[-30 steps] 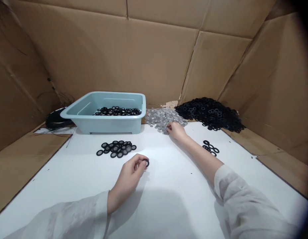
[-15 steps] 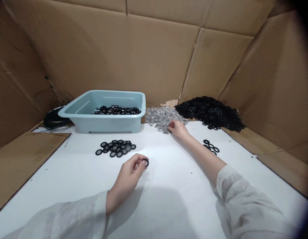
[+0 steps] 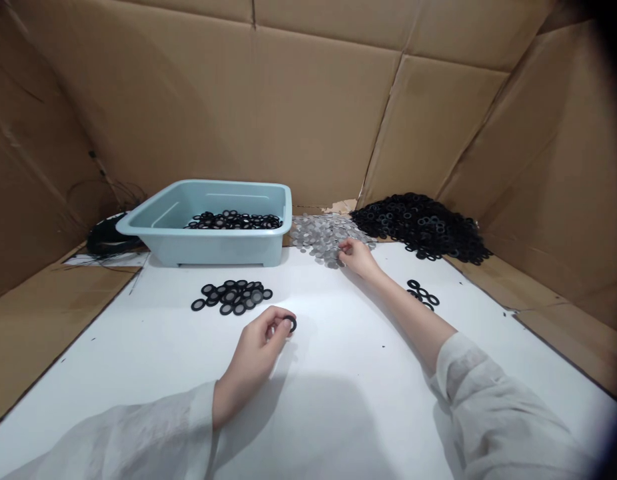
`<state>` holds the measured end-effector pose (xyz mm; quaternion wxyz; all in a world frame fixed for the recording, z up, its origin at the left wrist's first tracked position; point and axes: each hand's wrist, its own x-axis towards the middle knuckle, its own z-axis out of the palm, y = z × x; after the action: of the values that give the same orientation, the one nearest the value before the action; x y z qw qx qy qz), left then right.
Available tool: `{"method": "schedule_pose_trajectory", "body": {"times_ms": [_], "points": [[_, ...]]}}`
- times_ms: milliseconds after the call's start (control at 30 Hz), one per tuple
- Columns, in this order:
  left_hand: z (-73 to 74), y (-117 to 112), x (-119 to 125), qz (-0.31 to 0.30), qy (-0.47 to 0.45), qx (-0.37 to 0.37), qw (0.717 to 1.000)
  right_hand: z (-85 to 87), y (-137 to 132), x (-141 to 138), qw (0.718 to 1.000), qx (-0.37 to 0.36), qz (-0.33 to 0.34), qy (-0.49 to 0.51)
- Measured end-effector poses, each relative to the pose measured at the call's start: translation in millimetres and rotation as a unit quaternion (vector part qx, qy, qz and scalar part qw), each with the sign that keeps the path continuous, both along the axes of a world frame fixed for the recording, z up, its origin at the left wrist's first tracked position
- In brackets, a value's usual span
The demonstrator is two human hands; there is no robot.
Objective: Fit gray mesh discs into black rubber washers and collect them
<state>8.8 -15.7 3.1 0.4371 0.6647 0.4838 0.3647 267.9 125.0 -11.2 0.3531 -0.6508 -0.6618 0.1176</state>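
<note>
We note left hand [image 3: 251, 353] fingers pinching a black ring [image 3: 294, 325], midway between the tabletop's [image 3: 338, 347] side edges. Right hand [image 3: 361, 259] at grey discs [image 3: 316, 235], far edge; whether fingers grasp one, we cannot tell.

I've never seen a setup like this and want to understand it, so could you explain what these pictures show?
There's no machine: these are one person's bare hands. Every picture comes from one camera worn on that person's head, looking forward and down.

The left hand pinches a black ring. The right hand is at the near edge of a pile of gray discs; whether it grips one is too small to tell.

On the white surface lie a cluster of black rings with gray centers and a few loose rings. Behind are a light blue tub of similar pieces and a heap of black rings.
</note>
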Motion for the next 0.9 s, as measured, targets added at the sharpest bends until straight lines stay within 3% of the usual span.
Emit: {"method": "schedule_pose_trajectory", "body": {"times_ms": [267,600,733,900], "points": [[4.2,-0.8,-0.6,0.003,-0.002,-0.008,1.000,-4.0,0.3,0.0,0.995,-0.011,0.019,0.094],[5.2,0.5,0.0,0.006,-0.009,-0.013,1.000,-4.1,2.9,0.2,0.981,0.002,-0.004,0.192],[2.3,4.0,-2.0,0.016,-0.008,-0.005,1.000,4.8,-7.9,-10.9,0.972,-0.033,0.032,0.232],[1.1,6.9,-4.8,0.038,-0.024,-0.003,0.999,19.8,-41.7,-43.0,0.958,-0.088,0.118,0.247]]}}
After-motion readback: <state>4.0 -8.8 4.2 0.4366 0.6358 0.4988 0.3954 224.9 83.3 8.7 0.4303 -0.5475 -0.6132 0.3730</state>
